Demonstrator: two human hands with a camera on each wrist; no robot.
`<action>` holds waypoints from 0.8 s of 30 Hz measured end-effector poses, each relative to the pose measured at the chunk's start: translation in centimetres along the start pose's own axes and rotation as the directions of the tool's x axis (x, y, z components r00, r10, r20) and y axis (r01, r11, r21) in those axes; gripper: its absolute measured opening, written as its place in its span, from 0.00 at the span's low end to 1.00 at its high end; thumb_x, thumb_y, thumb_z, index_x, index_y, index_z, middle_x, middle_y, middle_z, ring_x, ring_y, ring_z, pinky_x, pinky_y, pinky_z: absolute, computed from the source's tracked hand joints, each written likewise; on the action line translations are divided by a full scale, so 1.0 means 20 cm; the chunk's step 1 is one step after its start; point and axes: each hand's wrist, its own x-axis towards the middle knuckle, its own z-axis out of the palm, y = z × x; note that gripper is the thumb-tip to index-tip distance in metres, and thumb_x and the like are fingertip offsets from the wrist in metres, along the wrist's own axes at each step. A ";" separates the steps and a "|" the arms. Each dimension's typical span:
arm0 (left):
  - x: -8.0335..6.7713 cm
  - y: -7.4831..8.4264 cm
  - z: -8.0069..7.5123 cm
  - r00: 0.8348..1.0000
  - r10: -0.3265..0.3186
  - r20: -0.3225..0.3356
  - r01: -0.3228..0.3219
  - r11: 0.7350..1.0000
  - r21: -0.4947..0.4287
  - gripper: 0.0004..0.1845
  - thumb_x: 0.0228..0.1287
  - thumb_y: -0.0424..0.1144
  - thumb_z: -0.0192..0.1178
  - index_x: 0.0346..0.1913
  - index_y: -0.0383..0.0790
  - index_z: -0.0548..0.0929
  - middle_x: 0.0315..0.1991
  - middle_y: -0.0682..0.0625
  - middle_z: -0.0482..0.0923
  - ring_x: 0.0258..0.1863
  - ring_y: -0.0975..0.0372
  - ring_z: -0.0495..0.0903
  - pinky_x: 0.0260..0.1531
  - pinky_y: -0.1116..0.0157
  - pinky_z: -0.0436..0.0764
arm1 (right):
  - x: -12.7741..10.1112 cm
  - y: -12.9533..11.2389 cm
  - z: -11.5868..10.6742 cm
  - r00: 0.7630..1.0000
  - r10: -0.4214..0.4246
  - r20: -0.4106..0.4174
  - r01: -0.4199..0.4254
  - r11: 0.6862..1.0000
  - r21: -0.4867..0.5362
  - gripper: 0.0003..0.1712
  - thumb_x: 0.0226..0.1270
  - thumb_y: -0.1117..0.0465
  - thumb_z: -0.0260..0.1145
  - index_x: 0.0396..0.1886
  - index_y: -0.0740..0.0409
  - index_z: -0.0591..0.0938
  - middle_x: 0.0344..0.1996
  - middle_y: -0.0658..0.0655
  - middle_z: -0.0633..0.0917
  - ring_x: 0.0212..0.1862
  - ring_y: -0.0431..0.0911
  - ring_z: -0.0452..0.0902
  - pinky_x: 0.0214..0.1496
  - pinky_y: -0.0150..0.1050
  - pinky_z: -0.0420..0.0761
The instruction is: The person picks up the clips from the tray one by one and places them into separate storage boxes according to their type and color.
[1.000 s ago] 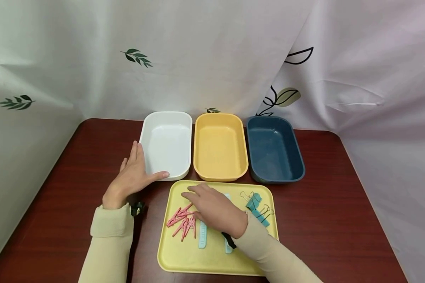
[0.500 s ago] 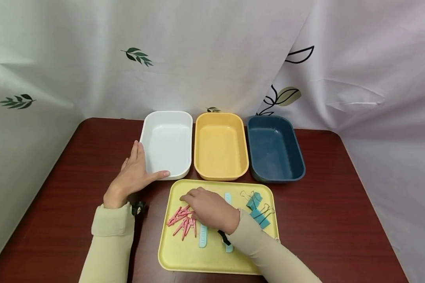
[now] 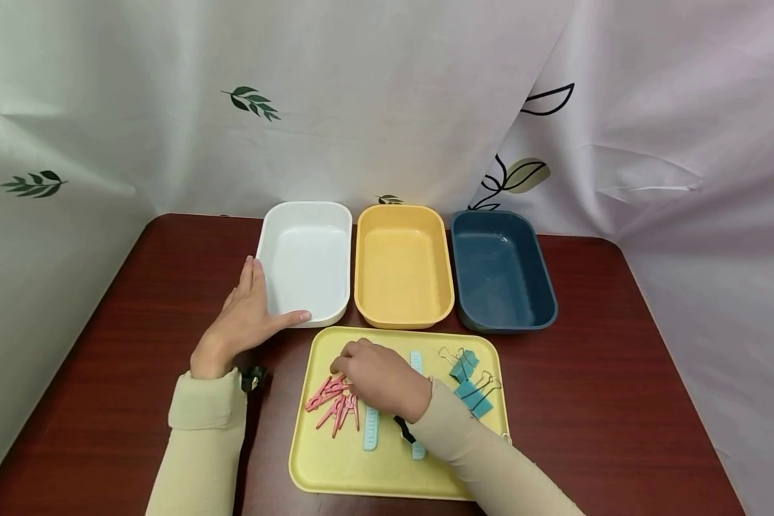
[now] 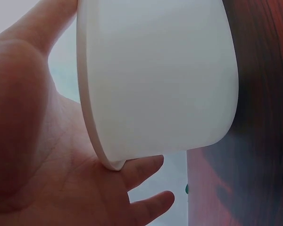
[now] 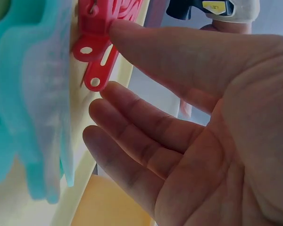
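Left hand [image 3: 244, 319] rests flat with straight fingers against the white bin [image 3: 306, 259]. Right hand [image 3: 377, 376] hovers palm-down, fingers loosely bent, thumb touching pink clips [image 3: 332, 401] on the yellow tray [image 3: 335, 473].

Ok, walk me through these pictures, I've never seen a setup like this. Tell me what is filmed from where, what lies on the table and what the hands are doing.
No machine here: a person works with two bare hands and wears three cameras. The wide picture comes from the head and looks down at a dark red table. The two close-ups come from the wrists.

At the back stand three trays: a white tray, an orange tray and a blue tray, all empty. In front lies a flat yellow tray with pink clips, light blue rulers and teal binder clips.

The left hand rests flat against the white tray's corner. The right hand is over the yellow tray, its thumb touching a pink clip; a closed grip is not visible.
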 end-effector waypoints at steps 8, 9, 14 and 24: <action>0.00 0.00 0.00 1.000 -0.002 0.001 0.002 1.000 -0.007 0.73 0.56 0.69 0.66 0.76 0.30 0.24 0.78 0.34 0.20 0.75 0.30 0.40 0.69 0.34 0.51 | 0.01 0.01 0.01 1.000 -0.017 0.003 0.017 1.000 0.014 0.14 0.74 0.64 0.62 0.53 0.49 0.88 0.46 0.49 0.83 0.50 0.42 0.78 0.54 0.32 0.78; 0.00 0.00 0.00 1.000 -0.001 0.000 0.001 1.000 -0.007 0.73 0.56 0.70 0.66 0.76 0.30 0.24 0.78 0.34 0.20 0.75 0.31 0.40 0.69 0.34 0.51 | 0.01 0.01 0.01 1.000 -0.019 0.001 0.019 1.000 0.011 0.14 0.75 0.64 0.61 0.53 0.49 0.88 0.46 0.49 0.83 0.50 0.41 0.78 0.54 0.32 0.78; 0.01 0.00 0.01 1.000 0.008 -0.005 -0.008 1.000 -0.004 0.73 0.56 0.70 0.66 0.76 0.30 0.25 0.78 0.33 0.20 0.76 0.34 0.39 0.69 0.35 0.54 | 0.01 0.01 0.01 1.000 -0.018 0.003 0.018 1.000 0.000 0.14 0.76 0.64 0.59 0.53 0.49 0.87 0.46 0.49 0.83 0.50 0.41 0.78 0.54 0.32 0.78; 0.00 0.00 0.00 1.000 0.004 0.002 -0.004 1.000 -0.014 0.73 0.56 0.70 0.65 0.76 0.30 0.24 0.78 0.33 0.19 0.77 0.36 0.38 0.70 0.38 0.54 | 0.01 0.00 0.03 0.997 -0.055 -0.059 0.051 0.997 -0.060 0.12 0.74 0.65 0.62 0.49 0.51 0.88 0.43 0.50 0.84 0.47 0.42 0.78 0.50 0.31 0.79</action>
